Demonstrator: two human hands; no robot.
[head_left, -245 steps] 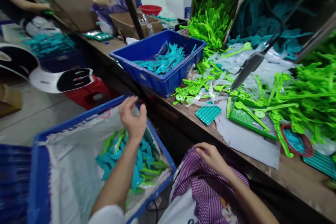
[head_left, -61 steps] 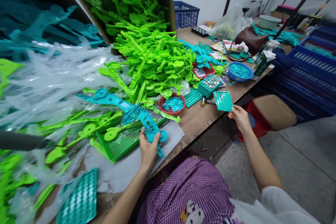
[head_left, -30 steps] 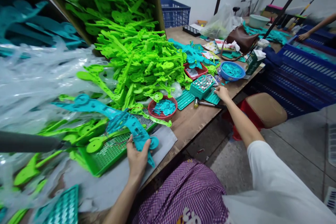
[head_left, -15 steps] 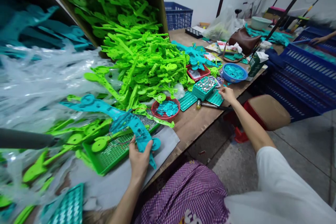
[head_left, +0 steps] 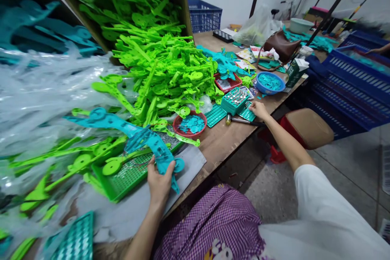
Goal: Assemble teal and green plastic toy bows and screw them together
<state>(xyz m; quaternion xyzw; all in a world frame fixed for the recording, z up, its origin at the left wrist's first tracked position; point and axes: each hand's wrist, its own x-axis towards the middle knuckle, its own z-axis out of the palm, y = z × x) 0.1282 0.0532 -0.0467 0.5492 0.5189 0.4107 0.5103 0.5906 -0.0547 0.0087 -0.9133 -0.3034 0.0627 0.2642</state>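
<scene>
My left hand (head_left: 159, 178) is closed around one end of a long blue plastic part (head_left: 155, 144), which lies slanted over a green basket (head_left: 118, 185). Thin wires show along the part. Over a small teal tray (head_left: 247, 113), my right hand (head_left: 258, 109) has its fingertips pressed together; whatever they pinch is too small to make out. Beside that tray stands a stack of teal trays (head_left: 234, 103) topped with small round silvery pieces. A hammer (head_left: 240, 120) lies in front of the stack, close to my right hand.
Green plastic parts (head_left: 170, 69) are heaped from a cardboard box (head_left: 186, 8). A red bowl (head_left: 183, 130) and a blue bowl (head_left: 270, 91) hold small blue pieces. Behind are a brown bag (head_left: 280, 48) and blue crates (head_left: 353, 77). A stool (head_left: 310, 128) stands right of the table.
The whole view has shifted slightly, moving things a little left in the picture. My left hand keeps its hold on the blue part; my right hand remains at the small tray, its fingertips slightly lower over it.
</scene>
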